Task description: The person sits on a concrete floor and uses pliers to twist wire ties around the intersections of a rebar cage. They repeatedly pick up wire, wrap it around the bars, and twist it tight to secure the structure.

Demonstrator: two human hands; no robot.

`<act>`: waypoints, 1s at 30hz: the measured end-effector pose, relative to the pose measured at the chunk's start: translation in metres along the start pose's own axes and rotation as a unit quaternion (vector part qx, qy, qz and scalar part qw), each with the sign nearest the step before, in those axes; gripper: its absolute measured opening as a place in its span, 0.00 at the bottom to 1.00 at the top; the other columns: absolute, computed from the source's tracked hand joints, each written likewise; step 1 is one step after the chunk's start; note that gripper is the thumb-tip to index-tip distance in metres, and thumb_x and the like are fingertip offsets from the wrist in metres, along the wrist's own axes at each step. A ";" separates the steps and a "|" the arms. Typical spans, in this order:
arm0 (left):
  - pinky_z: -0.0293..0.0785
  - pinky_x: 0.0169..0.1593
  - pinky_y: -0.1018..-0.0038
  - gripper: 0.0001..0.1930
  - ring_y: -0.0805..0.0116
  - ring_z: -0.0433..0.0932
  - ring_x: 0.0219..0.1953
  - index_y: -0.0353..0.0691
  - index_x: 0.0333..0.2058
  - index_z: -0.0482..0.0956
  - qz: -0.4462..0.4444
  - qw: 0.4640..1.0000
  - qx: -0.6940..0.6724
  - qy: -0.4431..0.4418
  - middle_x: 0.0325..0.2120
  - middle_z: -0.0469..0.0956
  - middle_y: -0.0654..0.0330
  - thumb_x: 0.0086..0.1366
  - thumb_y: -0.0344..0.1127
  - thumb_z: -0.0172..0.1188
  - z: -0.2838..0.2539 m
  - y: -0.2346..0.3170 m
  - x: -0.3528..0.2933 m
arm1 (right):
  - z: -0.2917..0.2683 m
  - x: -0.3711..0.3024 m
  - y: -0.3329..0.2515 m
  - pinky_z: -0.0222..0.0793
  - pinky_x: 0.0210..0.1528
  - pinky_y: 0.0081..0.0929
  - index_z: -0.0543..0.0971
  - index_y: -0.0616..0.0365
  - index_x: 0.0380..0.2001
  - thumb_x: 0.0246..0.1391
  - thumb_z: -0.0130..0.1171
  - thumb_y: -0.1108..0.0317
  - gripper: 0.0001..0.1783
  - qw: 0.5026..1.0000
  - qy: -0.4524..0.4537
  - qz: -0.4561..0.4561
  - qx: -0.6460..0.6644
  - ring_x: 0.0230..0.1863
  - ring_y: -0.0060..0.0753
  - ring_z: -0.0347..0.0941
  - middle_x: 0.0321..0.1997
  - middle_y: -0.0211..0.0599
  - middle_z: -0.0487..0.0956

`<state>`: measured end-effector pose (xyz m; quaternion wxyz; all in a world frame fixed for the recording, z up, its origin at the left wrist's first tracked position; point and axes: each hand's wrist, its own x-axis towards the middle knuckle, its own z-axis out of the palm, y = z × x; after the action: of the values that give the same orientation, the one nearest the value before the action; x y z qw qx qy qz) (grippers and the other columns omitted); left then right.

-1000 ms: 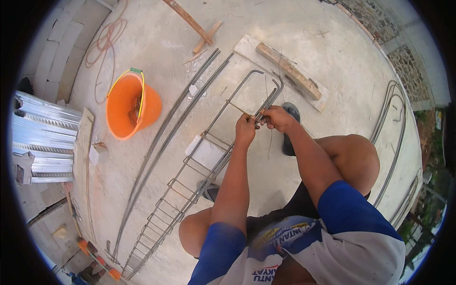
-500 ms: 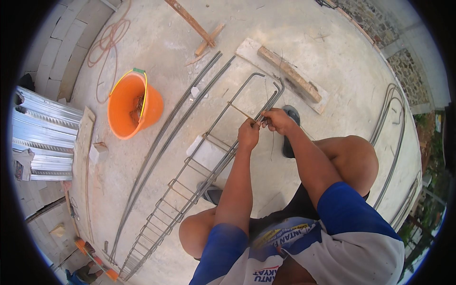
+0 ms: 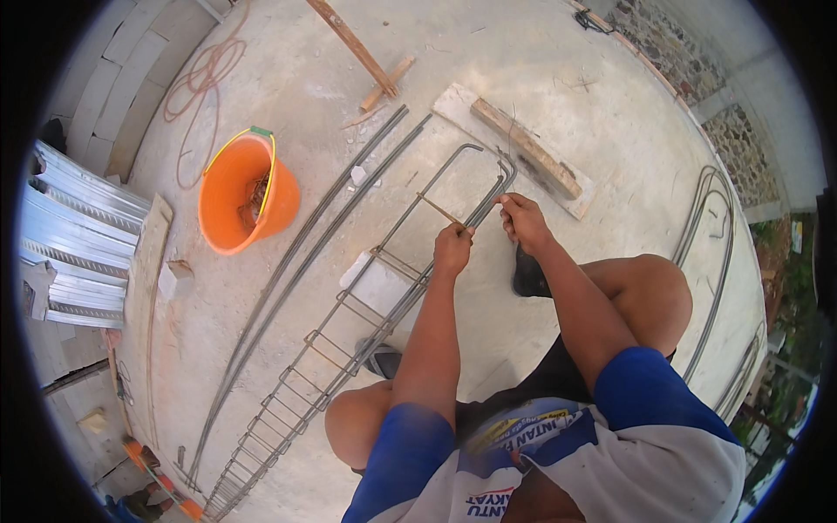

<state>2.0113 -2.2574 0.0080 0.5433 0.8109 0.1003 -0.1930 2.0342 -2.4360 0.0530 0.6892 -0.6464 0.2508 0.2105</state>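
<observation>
We see the fingers of a bare left hand (image 3: 452, 251) clamped on the bars of a long, grey, ladder-like steel-rod cage (image 3: 397, 311), near its hooked end. Just right of the cage, a bare right hand (image 3: 526, 223) bends its fingers inward; we cannot tell whether they grip anything. Beneath the cage sits a flat white block (image 3: 370, 277); to its left lie two curved dark steel rods (image 3: 288, 268) and, farther out, an orange plastic bucket (image 3: 225, 205).

clear: floor (image 3: 382, 205) between loose bars (image 3: 277, 288) and rebar cage (image 3: 394, 315) | obstacles: bucket (image 3: 285, 205) leftward, timber (image 3: 527, 148) beyond cage end
</observation>
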 end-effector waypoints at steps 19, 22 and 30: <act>0.73 0.36 0.65 0.13 0.58 0.80 0.28 0.35 0.32 0.82 0.020 0.999 0.016 0.036 0.23 0.81 0.54 0.60 0.41 0.61 0.000 -0.006 -0.003 | -0.005 -0.051 0.071 0.56 0.14 0.21 0.71 0.56 0.55 0.55 0.44 0.73 0.22 0.987 0.120 0.103 0.033 0.19 0.21 0.65 0.27 0.31 0.70; 0.73 0.36 0.65 0.13 0.59 0.81 0.29 0.35 0.33 0.82 0.018 1.000 0.008 0.025 0.24 0.82 0.53 0.61 0.41 0.61 0.001 -0.010 -0.001 | 0.003 -0.042 0.074 0.56 0.16 0.20 0.72 0.57 0.54 0.54 0.46 0.74 0.22 0.993 0.065 0.094 0.037 0.20 0.21 0.65 0.28 0.33 0.70; 0.71 0.30 0.67 0.12 0.64 0.77 0.23 0.36 0.35 0.79 0.012 0.998 -0.004 0.063 0.22 0.79 0.54 0.62 0.39 0.57 0.008 -0.010 -0.003 | 0.020 0.001 0.070 0.60 0.19 0.20 0.75 0.60 0.50 0.53 0.51 0.75 0.19 0.998 -0.038 0.053 0.016 0.23 0.21 0.68 0.30 0.32 0.74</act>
<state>2.0029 -2.2606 -0.0021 0.5412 0.8205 0.1252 -0.1346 1.9935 -2.4105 -0.0024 0.6966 -0.6125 0.2614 0.2670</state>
